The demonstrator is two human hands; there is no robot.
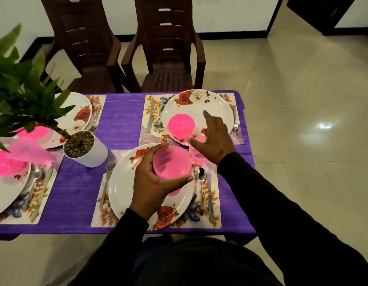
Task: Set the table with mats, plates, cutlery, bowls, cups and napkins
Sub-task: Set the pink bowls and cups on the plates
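My left hand (pixel 150 186) grips a pink cup (pixel 171 164) just above the near floral plate (pixel 121 188), which lies on a floral mat (pixel 217 221). A fork (pixel 105 186) lies left of that plate; a spoon (pixel 201 176) and a knife (pixel 209 195) lie to its right. My right hand (pixel 214 139) reaches out with straight, spread fingers over the front edge of the far plate (pixel 216 104). Under its palm sits a pale pink object (pixel 198 155), mostly hidden. A pink bowl (pixel 181 124) stands on the far plate. Cutlery (pixel 158 118) and a fork (pixel 235 118) flank it.
A purple cloth (pixel 121 120) covers the table. A potted plant (pixel 90 149) stands at the left centre. Two more settings lie at the left, with a plate (pixel 80 112), a pink bowl (pixel 5 166) and a pink napkin (pixel 30 149). Two dark chairs (pixel 168 48) stand beyond the table.
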